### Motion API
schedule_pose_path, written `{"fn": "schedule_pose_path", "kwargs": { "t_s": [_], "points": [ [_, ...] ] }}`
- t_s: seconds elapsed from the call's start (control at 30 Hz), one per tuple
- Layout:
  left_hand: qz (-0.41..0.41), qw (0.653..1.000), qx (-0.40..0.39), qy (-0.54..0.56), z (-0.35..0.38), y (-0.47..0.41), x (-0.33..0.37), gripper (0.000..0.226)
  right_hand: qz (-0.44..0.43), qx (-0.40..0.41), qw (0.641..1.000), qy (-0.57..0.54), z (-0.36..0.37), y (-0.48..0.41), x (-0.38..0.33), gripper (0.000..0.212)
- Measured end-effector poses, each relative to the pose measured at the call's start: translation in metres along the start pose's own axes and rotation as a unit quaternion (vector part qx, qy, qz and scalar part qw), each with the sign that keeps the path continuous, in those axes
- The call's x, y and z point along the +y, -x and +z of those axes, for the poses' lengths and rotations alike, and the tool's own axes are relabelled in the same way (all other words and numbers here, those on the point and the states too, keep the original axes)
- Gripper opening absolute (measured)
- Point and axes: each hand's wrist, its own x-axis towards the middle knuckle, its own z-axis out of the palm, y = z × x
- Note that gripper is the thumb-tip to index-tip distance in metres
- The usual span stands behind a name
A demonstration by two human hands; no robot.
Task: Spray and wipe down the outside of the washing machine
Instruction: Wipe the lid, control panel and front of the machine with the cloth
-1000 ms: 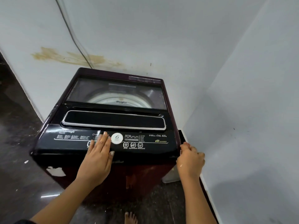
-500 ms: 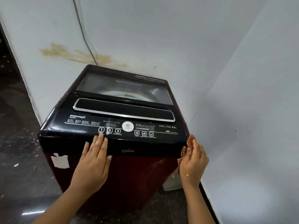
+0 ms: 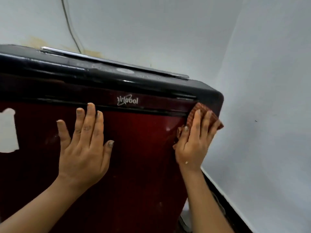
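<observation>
The washing machine (image 3: 144, 148) fills the view, with a dark red front panel and a black top rim carrying a silver logo. My left hand (image 3: 84, 147) lies flat on the front panel, fingers spread, holding nothing. My right hand (image 3: 195, 142) presses a small reddish checked cloth (image 3: 200, 110) against the upper right corner of the front panel, just under the black rim. Most of the cloth is hidden under the palm. No spray bottle is in view.
A white wall (image 3: 269, 115) stands close along the machine's right side, with a dark skirting (image 3: 223, 195) at its foot. A cable (image 3: 70, 26) runs down the back wall behind the machine. A white patch (image 3: 8, 130) marks the front panel at far left.
The view dropped from above the lid to level with the front panel. Both hands slid down from the top edge onto the front; the cloth now shows pressed under my right hand.
</observation>
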Motion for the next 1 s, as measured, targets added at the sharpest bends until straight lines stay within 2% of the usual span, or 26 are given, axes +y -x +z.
{"fn": "schedule_pose_path", "kwargs": {
  "t_s": [0.07, 0.2, 0.27, 0.33, 0.4, 0.53, 0.6, 0.67, 0.7, 0.77, 0.87, 0.9, 0.93, 1.0],
  "points": [
    [-0.015, 1.000, 0.012, 0.015, 0.005, 0.012, -0.001, 0.064, -0.016, 0.032, 0.999, 0.003, -0.001, -0.024, 0.011, 0.049],
    [-0.054, 0.999, 0.000, -0.002, 0.003, 0.039, -0.011, 0.064, 0.091, 0.085, 0.991, -0.048, 0.002, -0.051, 0.009, 0.052],
    [-0.052, 0.998, -0.037, 0.006, 0.001, 0.048, -0.020, 0.064, 0.091, 0.075, 0.993, -0.006, 0.007, -0.035, -0.005, 0.053],
    [-0.045, 0.998, -0.054, -0.001, -0.004, 0.044, -0.032, 0.065, 0.044, 0.044, 0.998, 0.015, 0.009, -0.024, -0.025, 0.052],
    [-0.034, 0.999, -0.033, -0.016, -0.011, 0.028, -0.040, 0.064, -0.029, 0.016, 0.999, 0.010, 0.011, -0.035, -0.045, 0.050],
    [-0.033, 0.999, 0.024, -0.017, -0.027, -0.004, -0.040, 0.062, -0.101, -0.017, 0.994, 0.022, 0.019, -0.057, -0.092, 0.052],
    [-0.046, 0.999, 0.015, -0.013, -0.031, -0.005, -0.040, 0.062, -0.213, -0.043, 0.976, 0.033, 0.024, -0.038, -0.110, 0.055],
    [-0.045, 0.999, -0.009, -0.023, -0.035, 0.002, -0.047, 0.062, -0.339, -0.080, 0.935, 0.060, 0.025, -0.012, -0.108, 0.060],
    [-0.045, 0.998, -0.019, -0.030, -0.038, 0.006, -0.054, 0.062, -0.363, -0.087, 0.924, 0.078, 0.023, -0.004, -0.100, 0.061],
    [-0.062, 0.997, -0.025, -0.037, -0.044, 0.012, -0.068, 0.063, -0.306, -0.075, 0.944, 0.092, 0.019, -0.001, -0.083, 0.059],
    [-0.080, 0.996, -0.025, -0.042, -0.055, 0.019, -0.085, 0.064, -0.125, -0.025, 0.990, 0.061, 0.021, -0.023, -0.092, 0.054],
    [-0.077, 0.996, -0.028, -0.039, -0.056, 0.022, -0.087, 0.064, -0.115, -0.021, 0.992, 0.048, 0.024, -0.031, -0.105, 0.054],
    [-0.076, 0.996, -0.032, -0.032, -0.055, 0.025, -0.087, 0.064, -0.140, -0.025, 0.989, 0.035, 0.029, -0.035, -0.121, 0.055],
    [-0.078, 0.996, -0.035, -0.018, -0.054, 0.033, -0.086, 0.064, -0.246, -0.043, 0.968, 0.014, 0.038, -0.030, -0.154, 0.057]
  ]
}}
